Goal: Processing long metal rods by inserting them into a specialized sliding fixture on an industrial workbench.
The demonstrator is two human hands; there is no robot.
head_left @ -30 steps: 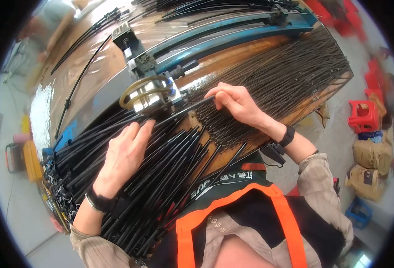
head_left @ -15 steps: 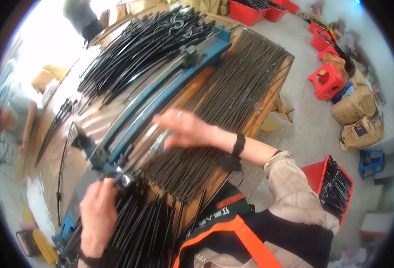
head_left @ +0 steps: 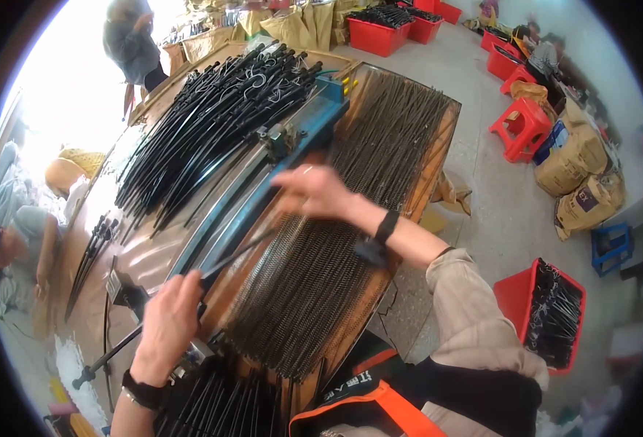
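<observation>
My left hand is closed around a slim black cable with a knobbed end that sticks out at the lower left. A thin dark rod reaches from the same fist toward the upper right. Higher up, my right hand hovers beside the blue metal rail and over a bed of long ridged dark rods. Its index finger points left, while motion smears the other fingers, so any grip there is unclear. A metal clamp block sits on the rail.
Black cables with looped ends lie piled beyond the rail; more black rods are near me. A red bin stands on the floor at right, below a red stool and brown sacks. Other people are around the table.
My left hand has come away from the rail's near end, now with the cable and thin rod extending from it. My right hand has shifted slightly right and up. The view has shifted too.
</observation>
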